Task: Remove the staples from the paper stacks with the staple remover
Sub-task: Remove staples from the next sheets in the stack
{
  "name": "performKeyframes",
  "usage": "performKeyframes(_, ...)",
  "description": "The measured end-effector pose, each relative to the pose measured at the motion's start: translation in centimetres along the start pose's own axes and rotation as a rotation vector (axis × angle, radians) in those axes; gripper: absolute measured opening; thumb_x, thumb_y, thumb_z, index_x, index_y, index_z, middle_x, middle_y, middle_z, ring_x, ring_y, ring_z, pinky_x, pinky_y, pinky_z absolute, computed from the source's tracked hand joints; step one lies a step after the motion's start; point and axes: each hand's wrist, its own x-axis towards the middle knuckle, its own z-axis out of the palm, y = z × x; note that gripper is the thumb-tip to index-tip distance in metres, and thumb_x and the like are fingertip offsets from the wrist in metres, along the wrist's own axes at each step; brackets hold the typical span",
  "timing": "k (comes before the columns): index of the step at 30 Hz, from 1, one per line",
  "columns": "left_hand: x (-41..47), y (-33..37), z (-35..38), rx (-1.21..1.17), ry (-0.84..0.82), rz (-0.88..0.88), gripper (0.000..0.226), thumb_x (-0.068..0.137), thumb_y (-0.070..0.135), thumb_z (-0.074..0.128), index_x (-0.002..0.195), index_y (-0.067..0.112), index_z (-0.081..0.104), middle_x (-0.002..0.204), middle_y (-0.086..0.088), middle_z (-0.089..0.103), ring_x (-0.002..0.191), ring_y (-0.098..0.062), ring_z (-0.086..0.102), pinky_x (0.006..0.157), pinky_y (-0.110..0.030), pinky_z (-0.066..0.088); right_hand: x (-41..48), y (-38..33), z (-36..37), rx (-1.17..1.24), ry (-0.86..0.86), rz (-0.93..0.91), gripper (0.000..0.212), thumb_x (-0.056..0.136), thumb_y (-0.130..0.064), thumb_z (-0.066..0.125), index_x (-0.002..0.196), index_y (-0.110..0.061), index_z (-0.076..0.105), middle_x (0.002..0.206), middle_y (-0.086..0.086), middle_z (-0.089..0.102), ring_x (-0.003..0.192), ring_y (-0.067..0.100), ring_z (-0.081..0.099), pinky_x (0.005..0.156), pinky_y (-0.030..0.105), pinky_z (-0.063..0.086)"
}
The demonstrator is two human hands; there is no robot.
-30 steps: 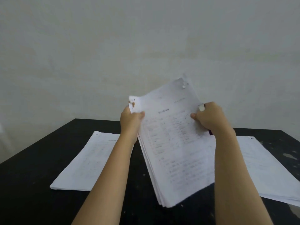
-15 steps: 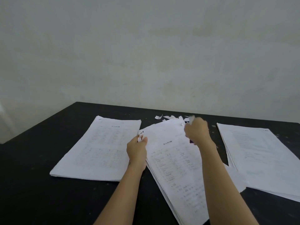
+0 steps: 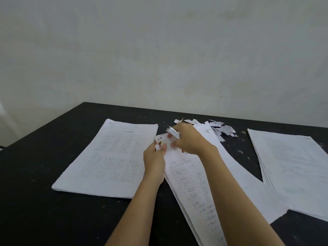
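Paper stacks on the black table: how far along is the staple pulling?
Done, probably: torn paper scraps lie behind the stacks, suggesting some staples are already out. In hand: the left hand pinches the top corner of the middle stack while the right hand holds the staple remover there. Left: unclear; any staples in the left stack and right stack are too small to see.

White printed paper stacks (image 3: 113,157) lie on a black table (image 3: 44,210), the staple remover (image 3: 174,133) silvery
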Motion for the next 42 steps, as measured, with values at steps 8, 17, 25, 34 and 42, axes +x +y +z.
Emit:
performKeyframes(8, 0.1, 0.1, 0.1, 0.034, -0.064, 0.084, 0.018, 0.093, 0.021, 0.054, 0.108, 0.023, 0.064, 0.099, 0.003, 0.07, 0.09, -0.016, 0.067, 0.071, -0.029, 0.055, 0.7, 0.3, -0.5, -0.07, 0.029, -0.066, 0.009, 0.081, -0.006, 0.062, 0.083, -0.012, 0.056, 0.073, -0.002, 0.052, 0.066, 0.019, 0.05, 0.05, 0.022, 0.036)
performKeyframes(17, 0.0, 0.2, 0.5, 0.05, -0.018, 0.079, 0.011, 0.091, 0.027, 0.057, 0.098, 0.026, 0.065, 0.093, 0.002, 0.07, 0.085, -0.017, 0.068, 0.065, -0.03, 0.054, 1.2, 0.2, -1.0, -0.113, 0.023, -0.11, 0.008, 0.078, -0.005, 0.062, 0.084, -0.01, 0.066, 0.08, 0.007, 0.064, 0.068, 0.023, 0.056, 0.058, 0.029, 0.044)
performKeyframes(25, -0.2, 0.4, 1.0, 0.064, 0.082, 0.136, 0.019, 0.088, 0.023, 0.063, 0.075, 0.036, 0.065, 0.083, 0.008, 0.068, 0.082, -0.016, 0.065, 0.063, -0.028, 0.052, 1.6, 0.3, -0.8, -0.148, -0.041, -0.098, 0.013, 0.076, -0.01, 0.068, 0.068, -0.015, 0.06, 0.063, -0.001, 0.055, 0.056, 0.017, 0.051, 0.05, 0.025, 0.039)
performKeyframes(34, -0.3, 0.2, 1.2, 0.04, 0.169, 0.128, 0.026, 0.091, 0.019, 0.058, 0.068, 0.03, 0.061, 0.084, 0.001, 0.067, 0.084, -0.019, 0.065, 0.068, -0.029, 0.05, 2.5, -0.6, 0.9, 0.681, 0.551, 0.103, 0.044, 0.096, -0.031, 0.046, 0.069, 0.002, 0.054, 0.061, 0.01, 0.067, 0.038, 0.002, 0.052, 0.04, 0.015, 0.039)
performKeyframes(42, -0.6, 0.3, 1.4, 0.013, 0.17, 0.156, 0.015, 0.089, 0.019, 0.061, 0.078, 0.027, 0.068, 0.087, 0.001, 0.07, 0.086, -0.02, 0.066, 0.081, -0.038, 0.055, 3.2, -0.9, 2.8, 0.921, 0.563, 0.149, 0.039, 0.098, -0.042, 0.037, 0.072, -0.015, 0.046, 0.081, 0.033, 0.065, 0.063, 0.029, 0.056, 0.052, 0.031, 0.04)
